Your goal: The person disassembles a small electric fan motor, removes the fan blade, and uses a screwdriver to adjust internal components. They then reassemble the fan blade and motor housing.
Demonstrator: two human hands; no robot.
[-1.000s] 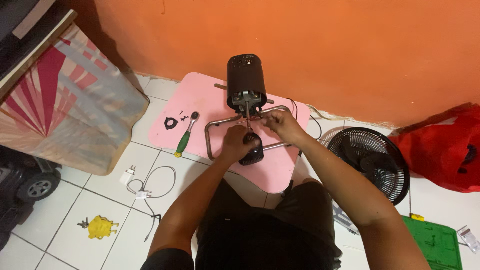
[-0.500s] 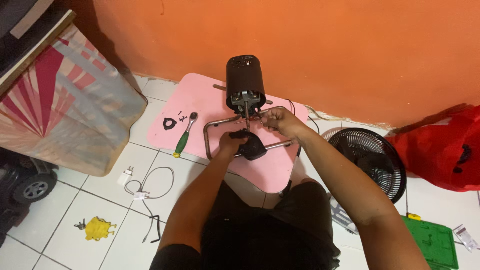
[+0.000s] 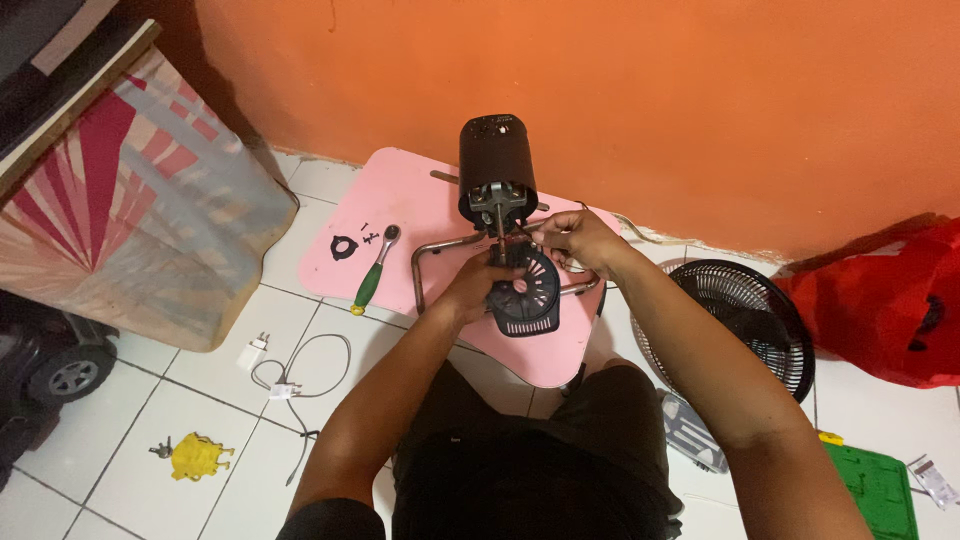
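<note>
An orange wall (image 3: pixel 640 90) backs a white tiled floor (image 3: pixel 120 420), and on the floor lies a pink board (image 3: pixel 400 215) that serves as the work surface. To the left leans a large striped bag (image 3: pixel 130 220); to the right a round black fan guard (image 3: pixel 745 320) lies flat beside a red bag (image 3: pixel 890 300).

On the pink board sits the fan motor (image 3: pixel 497 165), a black drum with its metal shaft end turned toward the person, resting over a bent metal tube frame (image 3: pixel 430 255). Just below the shaft is a black slotted motor cover (image 3: pixel 525 295).

The left hand (image 3: pixel 475 282) is closed around the left edge of that cover, holding it up against the shaft. The right hand (image 3: pixel 570 238) is curled at the point where the shaft meets the cover, fingertips pinched on something small there, perhaps a wire or a clip; the view is too coarse to tell.

To do this well, I judge, the left hand should keep the cover square to the shaft while the right works with fingertips only, without twisting the thin parts.

A green-handled ratchet wrench (image 3: pixel 372 275) lies to the left, near a small black ring (image 3: pixel 344 247).
</note>
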